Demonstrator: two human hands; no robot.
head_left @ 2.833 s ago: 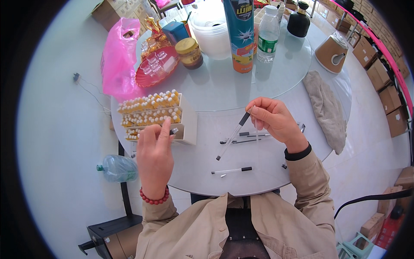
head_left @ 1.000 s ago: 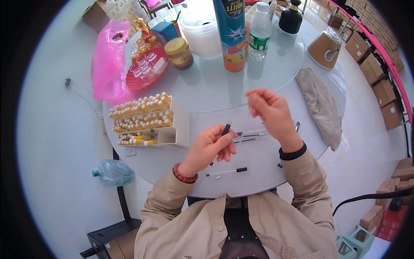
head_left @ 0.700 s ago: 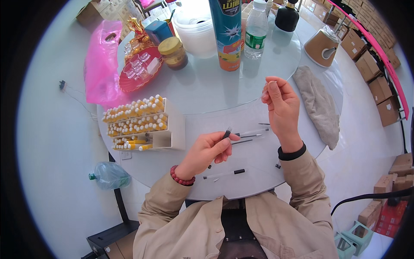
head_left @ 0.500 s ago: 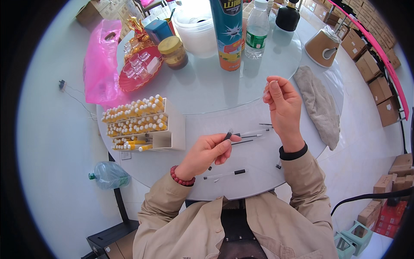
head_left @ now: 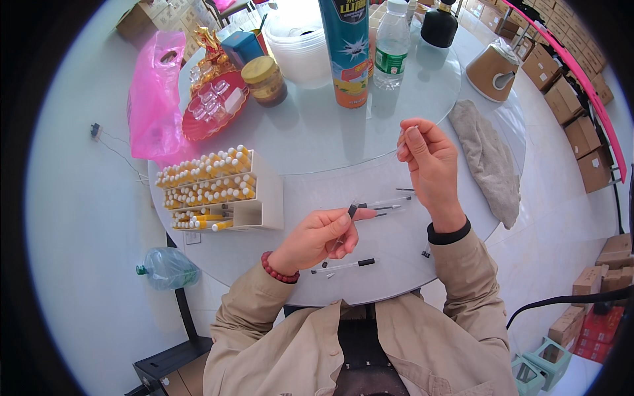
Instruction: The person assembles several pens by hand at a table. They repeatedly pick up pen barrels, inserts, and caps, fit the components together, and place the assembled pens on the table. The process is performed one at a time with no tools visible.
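Rack [head_left: 269, 191] of yellow, white-ended sticks [head_left: 206, 188] stands by the left edge of the counter [head_left: 284, 280], with a pink bag [head_left: 155, 99], a red dish [head_left: 190, 129], a lidded jar [head_left: 265, 82], a tall spray can [head_left: 352, 66] and a water bottle [head_left: 392, 56] ranged toward the far edge. A grey cloth [head_left: 485, 162] lies along the right edge, near the right hand [head_left: 434, 165]. Loose pen parts [head_left: 386, 200] lie mid-counter, partly covered by the left forefinger; another pen [head_left: 345, 265] rests near the front edge. The spray can's top is cut off above. The left hand [head_left: 317, 234] is closed around a clear pen barrel [head_left: 352, 211], its dark upper end showing and its middle hidden. The hands are apart: the right one is raised, wrist upright, thumb and forefinger pinched; whether they grip something thin I cannot tell.
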